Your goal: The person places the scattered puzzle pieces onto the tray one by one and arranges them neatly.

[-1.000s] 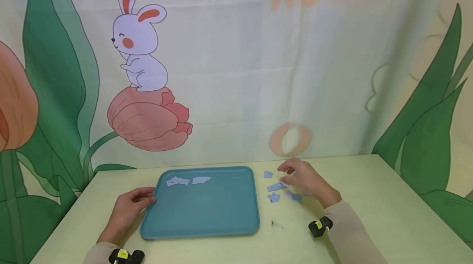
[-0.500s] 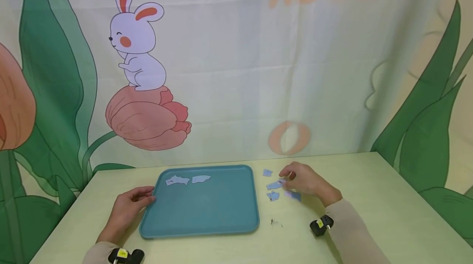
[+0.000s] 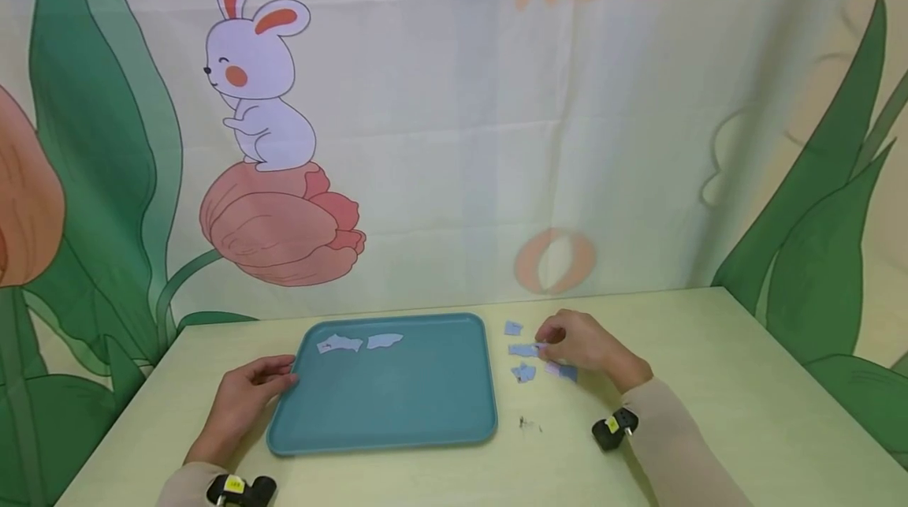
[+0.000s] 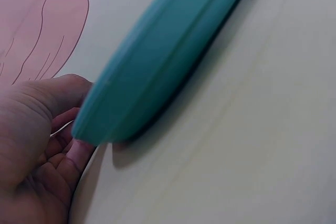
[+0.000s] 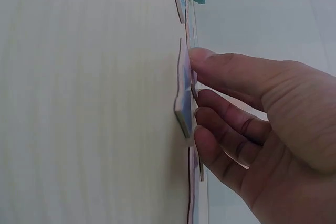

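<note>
My left hand (image 3: 241,404) holds the left rim of a teal tray (image 3: 383,412), thumb on one side and fingers curled at the other. In the left wrist view the tray's corner (image 4: 136,82) sits between thumb and fingers. Two pale, irregular puzzle pieces lie at the tray's back left, one (image 3: 340,344) beside the other (image 3: 385,341). To the right of the tray, my right hand (image 3: 585,341) pinches the right end of a long light-blue puzzle piece (image 3: 522,350). Its fingers partly hide that piece. In the right wrist view, a nearer puzzle piece (image 5: 184,95) overlaps the fingertips.
More puzzle pieces lie around the right hand: a small one (image 3: 513,328) behind, one (image 3: 523,373) in front, and a blue-and-pink one (image 3: 562,371) under the hand. Small dark bits (image 3: 523,423) lie nearer on the table (image 3: 723,381). A printed curtain (image 3: 440,136) hangs behind.
The right hand's fingers have closed in on the long light-blue piece, which has turned more level and slid slightly left. The left hand stays at the tray rim. The head view has tilted slightly.
</note>
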The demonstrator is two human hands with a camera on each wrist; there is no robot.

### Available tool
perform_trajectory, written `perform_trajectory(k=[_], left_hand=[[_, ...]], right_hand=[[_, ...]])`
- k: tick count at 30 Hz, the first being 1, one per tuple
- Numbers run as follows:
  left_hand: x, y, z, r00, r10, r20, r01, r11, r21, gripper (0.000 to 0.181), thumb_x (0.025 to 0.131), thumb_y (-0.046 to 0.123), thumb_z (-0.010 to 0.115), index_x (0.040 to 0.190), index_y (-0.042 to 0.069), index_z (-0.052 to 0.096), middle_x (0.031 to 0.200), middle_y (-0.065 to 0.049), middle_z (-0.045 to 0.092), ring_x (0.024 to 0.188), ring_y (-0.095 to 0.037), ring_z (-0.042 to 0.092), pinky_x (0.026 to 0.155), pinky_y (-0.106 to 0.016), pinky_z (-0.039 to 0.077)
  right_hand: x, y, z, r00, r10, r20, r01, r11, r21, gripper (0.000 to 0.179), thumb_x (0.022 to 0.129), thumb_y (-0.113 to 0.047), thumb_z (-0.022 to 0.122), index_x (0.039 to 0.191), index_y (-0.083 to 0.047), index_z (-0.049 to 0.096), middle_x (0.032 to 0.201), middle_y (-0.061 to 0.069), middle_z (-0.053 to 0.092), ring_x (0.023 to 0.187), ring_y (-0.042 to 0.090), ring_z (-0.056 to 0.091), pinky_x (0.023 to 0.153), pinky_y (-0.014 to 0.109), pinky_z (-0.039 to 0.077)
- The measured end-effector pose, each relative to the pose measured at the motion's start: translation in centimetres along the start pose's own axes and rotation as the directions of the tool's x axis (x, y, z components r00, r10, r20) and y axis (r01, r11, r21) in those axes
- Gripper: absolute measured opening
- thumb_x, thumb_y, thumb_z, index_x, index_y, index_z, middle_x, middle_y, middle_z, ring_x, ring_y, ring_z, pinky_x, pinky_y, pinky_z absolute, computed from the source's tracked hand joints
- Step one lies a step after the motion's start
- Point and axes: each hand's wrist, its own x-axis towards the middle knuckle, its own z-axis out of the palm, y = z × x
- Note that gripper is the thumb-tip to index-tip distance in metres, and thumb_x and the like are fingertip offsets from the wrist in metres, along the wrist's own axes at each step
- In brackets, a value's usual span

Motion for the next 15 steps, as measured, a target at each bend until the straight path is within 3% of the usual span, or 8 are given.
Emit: perform_trajectory(k=[15], left_hand=[[-0.21, 0.25, -0.11, 1.0, -0.006, 0.012, 0.006, 1.0, 0.007, 0.044, 0.102, 0.013, 0.074, 0.141, -0.004, 0.064, 0.125, -0.019, 0.069, 0.115, -0.032, 0.062, 0.078, -0.013, 0.051]], right_hand=[[-0.13, 0.51, -0.45, 1.0, -0.002, 0.025, 0.002, 1.0, -0.01, 0.009, 0.091, -0.01, 0.082, 0.098, -0.008, 0.077, 0.095, -0.001, 0.067, 0.086, 0.016, 0.061, 0.081, 0.038, 0.054]])
